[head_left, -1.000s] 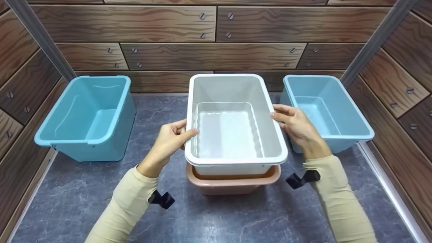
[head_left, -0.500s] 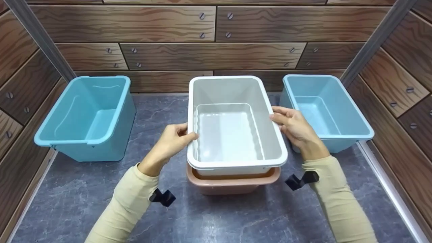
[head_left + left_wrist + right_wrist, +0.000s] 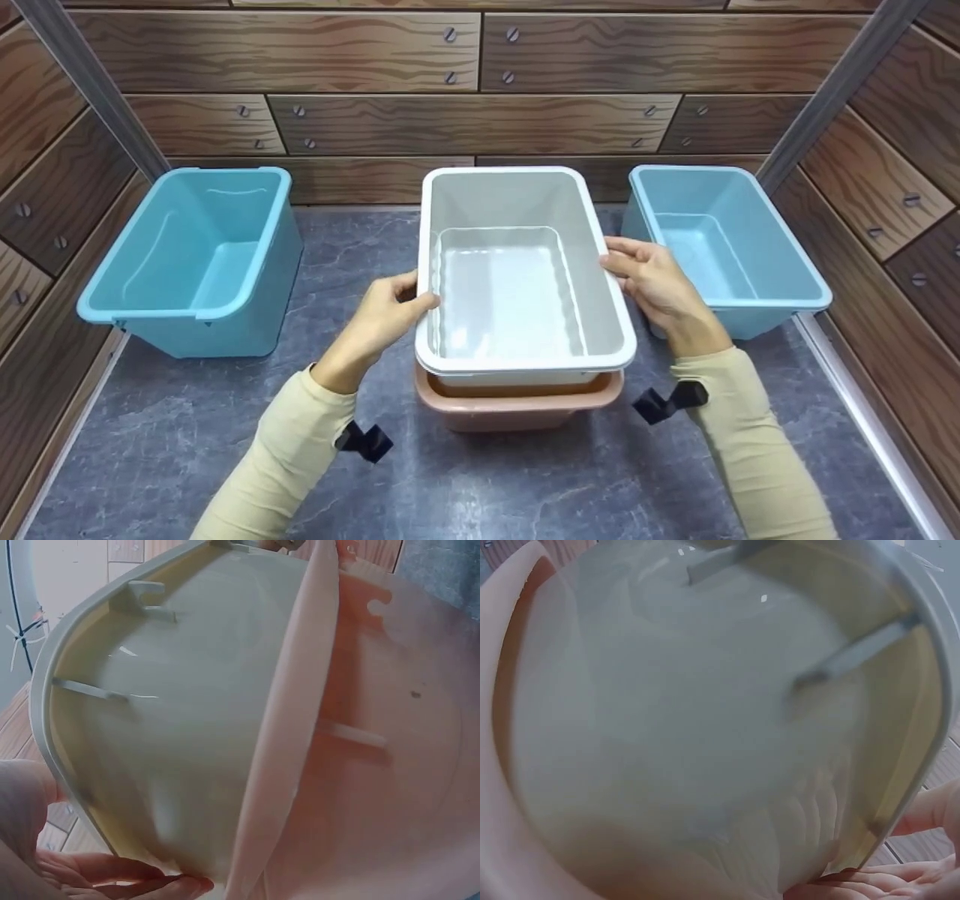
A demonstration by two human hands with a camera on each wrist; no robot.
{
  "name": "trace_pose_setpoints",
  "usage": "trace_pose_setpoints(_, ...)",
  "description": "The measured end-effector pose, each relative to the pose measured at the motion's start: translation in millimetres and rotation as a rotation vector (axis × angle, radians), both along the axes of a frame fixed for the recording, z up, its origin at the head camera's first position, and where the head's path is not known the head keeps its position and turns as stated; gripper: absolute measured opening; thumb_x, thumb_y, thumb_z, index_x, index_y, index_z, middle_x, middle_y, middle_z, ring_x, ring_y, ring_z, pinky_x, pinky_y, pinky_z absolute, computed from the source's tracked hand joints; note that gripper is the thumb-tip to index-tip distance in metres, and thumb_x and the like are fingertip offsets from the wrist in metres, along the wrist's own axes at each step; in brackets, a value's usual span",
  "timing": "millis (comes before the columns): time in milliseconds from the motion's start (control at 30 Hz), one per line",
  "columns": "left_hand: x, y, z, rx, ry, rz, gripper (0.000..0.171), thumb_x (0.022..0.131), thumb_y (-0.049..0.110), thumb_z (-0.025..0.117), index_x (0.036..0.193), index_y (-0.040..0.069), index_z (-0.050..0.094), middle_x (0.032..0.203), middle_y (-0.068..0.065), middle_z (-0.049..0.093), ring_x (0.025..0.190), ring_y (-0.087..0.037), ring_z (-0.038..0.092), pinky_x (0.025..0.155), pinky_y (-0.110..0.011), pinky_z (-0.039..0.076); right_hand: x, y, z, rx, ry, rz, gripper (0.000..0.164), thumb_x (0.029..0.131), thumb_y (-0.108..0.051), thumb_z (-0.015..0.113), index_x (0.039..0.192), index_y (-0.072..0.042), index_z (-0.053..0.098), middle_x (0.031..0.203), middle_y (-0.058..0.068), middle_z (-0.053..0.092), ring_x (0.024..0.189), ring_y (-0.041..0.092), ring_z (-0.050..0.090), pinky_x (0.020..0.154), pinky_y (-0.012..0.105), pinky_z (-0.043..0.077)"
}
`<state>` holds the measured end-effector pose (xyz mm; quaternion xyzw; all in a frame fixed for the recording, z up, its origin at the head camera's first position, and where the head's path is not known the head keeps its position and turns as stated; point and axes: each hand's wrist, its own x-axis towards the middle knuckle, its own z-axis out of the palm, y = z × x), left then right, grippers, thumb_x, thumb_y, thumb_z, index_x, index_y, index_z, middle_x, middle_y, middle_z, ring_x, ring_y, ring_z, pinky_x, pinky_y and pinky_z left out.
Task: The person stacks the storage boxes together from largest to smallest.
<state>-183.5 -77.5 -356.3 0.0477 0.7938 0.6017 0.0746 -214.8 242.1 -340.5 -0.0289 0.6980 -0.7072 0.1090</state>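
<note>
A white rectangular plastic bin [image 3: 499,300] sits partly down inside a pinkish-brown bin [image 3: 517,405] in the middle of the head view. My left hand [image 3: 379,319] grips the white bin's left rim, thumb over the top and fingers beneath. On the opposite side my right hand [image 3: 656,285] holds the right rim in the same way. The left wrist view shows the white bin's outer wall [image 3: 187,690] rising above the pink rim [image 3: 281,742], with fingers [image 3: 142,877] against that wall. Fingers [image 3: 885,881] also touch the wall in the right wrist view. The white bin has nothing in it.
A teal bin [image 3: 259,300] stands at the left on the dark marbled surface [image 3: 360,495]. Close beside my right hand is a light blue bin [image 3: 787,274]. Wood-patterned panels [image 3: 465,124] enclose the back and both sides.
The white bin has shifted slightly towards me and its front sits a little lower over the pinkish-brown bin. Both hands have kept hold of its rim throughout.
</note>
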Motion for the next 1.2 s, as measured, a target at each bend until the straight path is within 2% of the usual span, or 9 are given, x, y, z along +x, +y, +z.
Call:
trace_pose_setpoints(367, -0.3, 2.0, -5.6, 0.012, -0.002, 0.013, 0.047, 0.085, 0.002, 0.055, 0.131, -0.006, 0.055, 0.123, -0.029, 0.064, 0.104, -0.02, 0.064, 0.087, -0.025, 0.056, 0.8, 0.7, -3.9, 0.012, -0.004, 0.002, 0.054, 0.096, -0.001, 0.048, 0.141, 0.019, 0.028, 0.086, -0.014, 0.071, 0.077, 0.001, 0.067, 0.068, 0.014, 0.057)
trace_pose_setpoints(600, -0.5, 3.0, -8.9, 0.003, 0.005, 0.03, 0.043, 0.085, 0.001, 0.056, 0.126, -0.007, 0.058, 0.117, -0.027, 0.067, 0.098, -0.017, 0.065, 0.081, -0.022, 0.055, 0.7, 2.0, -7.9, 0.007, -0.012, 0.001, 0.055, 0.096, -0.001, 0.049, 0.142, 0.019, 0.027, 0.09, -0.013, 0.071, 0.084, 0.001, 0.068, 0.073, 0.016, 0.057)
trace_pose_setpoints(733, 1.0, 3.5, -10.7, -0.007, 0.031, 0.048, 0.041, 0.083, 0.001, 0.056, 0.123, -0.007, 0.061, 0.115, -0.027, 0.068, 0.1, -0.021, 0.066, 0.083, -0.025, 0.057, 1.2, 2.3, -9.5, 0.009, -0.007, 0.003, 0.055, 0.095, -0.002, 0.05, 0.141, 0.02, 0.027, 0.091, -0.014, 0.071, 0.086, 0.001, 0.067, 0.074, 0.015, 0.057)
trace_pose_setpoints(933, 2.5, 3.7, -12.3, -0.043, 0.072, 0.075, 0.039, 0.082, 0.003, 0.057, 0.12, -0.002, 0.065, 0.126, -0.024, 0.062, 0.101, -0.024, 0.066, 0.081, -0.029, 0.059, 0.9, 0.8, -13.1, 0.041, -0.004, -0.021, 0.055, 0.095, -0.003, 0.051, 0.14, 0.019, 0.03, 0.09, -0.014, 0.07, 0.084, 0.0, 0.067, 0.074, 0.014, 0.056)
trace_pose_setpoints(1000, 2.5, 3.8, -13.0, -0.057, 0.082, 0.079, 0.04, 0.082, 0.004, 0.058, 0.122, 0.0, 0.065, 0.132, -0.024, 0.058, 0.107, -0.025, 0.063, 0.086, -0.032, 0.057, 0.7, -0.3, -14.2, 0.058, -0.001, -0.035, 0.053, 0.095, -0.004, 0.051, 0.14, 0.018, 0.033, 0.09, -0.014, 0.069, 0.083, 0.0, 0.067, 0.074, 0.013, 0.056)
trace_pose_setpoints(1067, 2.3, 3.8, -13.7, -0.074, 0.09, 0.083, 0.043, 0.083, 0.005, 0.058, 0.125, 0.002, 0.063, 0.138, -0.023, 0.054, 0.119, -0.028, 0.058, 0.096, -0.037, 0.054, 0.4, -1.1, -15.9, 0.074, 0.006, -0.046, 0.052, 0.094, -0.004, 0.051, 0.139, 0.018, 0.035, 0.091, -0.013, 0.07, 0.083, 0.0, 0.067, 0.073, 0.013, 0.056)
trace_pose_setpoints(1200, 1.4, 3.9, -15.1, -0.095, 0.092, 0.074, 0.047, 0.084, 0.006, 0.058, 0.131, -0.001, 0.057, 0.145, -0.022, 0.048, 0.138, -0.034, 0.043, 0.113, -0.047, 0.041, 0.7, -2.9, -17.4, 0.151, 0.048, -0.076, 0.05, 0.093, -0.005, 0.055, 0.137, 0.015, 0.042, 0.1, -0.005, 0.071, 0.082, 0.0, 0.067, 0.072, 0.014, 0.056)
